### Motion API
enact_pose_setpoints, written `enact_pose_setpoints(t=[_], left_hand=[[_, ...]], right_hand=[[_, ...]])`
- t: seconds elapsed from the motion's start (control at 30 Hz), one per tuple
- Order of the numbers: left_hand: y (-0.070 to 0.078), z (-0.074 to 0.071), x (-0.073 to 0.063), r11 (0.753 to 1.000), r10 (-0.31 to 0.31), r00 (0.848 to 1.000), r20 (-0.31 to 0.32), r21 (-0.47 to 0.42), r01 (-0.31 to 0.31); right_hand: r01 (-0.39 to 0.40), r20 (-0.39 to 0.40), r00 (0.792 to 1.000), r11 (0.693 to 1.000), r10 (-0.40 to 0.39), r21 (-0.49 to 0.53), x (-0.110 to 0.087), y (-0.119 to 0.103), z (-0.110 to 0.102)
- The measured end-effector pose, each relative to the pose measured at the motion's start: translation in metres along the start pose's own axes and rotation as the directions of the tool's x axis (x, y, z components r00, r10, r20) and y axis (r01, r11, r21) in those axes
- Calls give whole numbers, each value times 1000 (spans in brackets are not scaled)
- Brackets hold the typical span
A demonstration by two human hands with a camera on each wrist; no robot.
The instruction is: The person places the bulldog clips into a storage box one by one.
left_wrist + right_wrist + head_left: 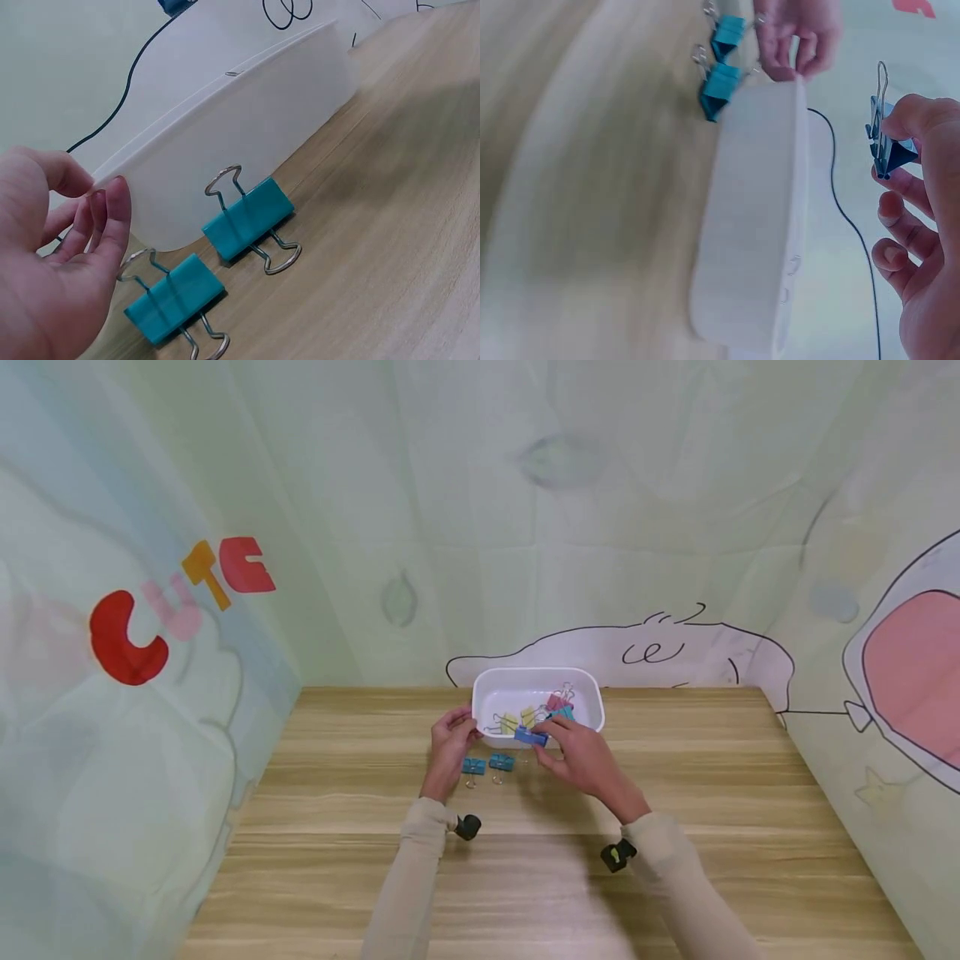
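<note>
At the left corner of a white plastic tub (487,681), my left hand (450,747) pinches the rim between thumb and fingers. My right hand (588,760) holds a blue binder clip (530,737) over the tub's front edge; in the right wrist view the thumb presses the clip (889,139) near its wire handle. Two teal binder clips, one at the left (473,767) and one at the right (502,762), lie on the table in front of the tub, close to the left hand. Inside the tub are yellow clips (508,724), a pink clip (558,702) and a teal clip (562,713).
The wood-grain table (337,860) reaches back to a pale printed curtain (360,527), which also hangs along both sides. The tub stands near the table's back edge. A small black device (468,827) sits at the left wrist and another black device (618,855) at the right.
</note>
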State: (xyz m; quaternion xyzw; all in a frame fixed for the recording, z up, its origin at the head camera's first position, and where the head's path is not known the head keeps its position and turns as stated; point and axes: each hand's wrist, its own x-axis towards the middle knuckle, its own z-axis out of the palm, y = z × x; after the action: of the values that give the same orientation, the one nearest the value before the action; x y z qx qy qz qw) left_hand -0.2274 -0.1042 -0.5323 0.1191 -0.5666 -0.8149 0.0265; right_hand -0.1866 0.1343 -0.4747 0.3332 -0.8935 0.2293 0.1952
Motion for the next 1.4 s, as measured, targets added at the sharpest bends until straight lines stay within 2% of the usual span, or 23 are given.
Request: enact_pose_setpoints(t=[0.23,0.37,0.53,0.9,1.07,1.23,1.4], left_hand=[[0,-1,0,1000,0,1000,1,-5,0],[1,-1,-1,1000,-3,1000,-1,-8,3],[0,-1,-1,1000,-6,1000,0,-13,6],[1,-2,-2,1000,6,1000,15,-15,-6],[2,-3,-3,999,30,999,18,-22,-30],[2,-2,-2,1000,-1,1000,18,-10,1],[0,-3,-1,1000,-12,1000,17,-1,12]], right_hand=[[-84,8,996,996,85,-7,26,5,-13],[-118,-31,993,993,118,-3,40,6,-19],[-157,-57,986,988,157,11,48,7,-22],[-215,-108,970,975,219,54,49,10,-16],[-195,-56,978,977,200,91,44,4,-13],[-162,-14,986,982,164,97,39,0,-3],[-161,34,987,981,158,110,33,-4,7]])
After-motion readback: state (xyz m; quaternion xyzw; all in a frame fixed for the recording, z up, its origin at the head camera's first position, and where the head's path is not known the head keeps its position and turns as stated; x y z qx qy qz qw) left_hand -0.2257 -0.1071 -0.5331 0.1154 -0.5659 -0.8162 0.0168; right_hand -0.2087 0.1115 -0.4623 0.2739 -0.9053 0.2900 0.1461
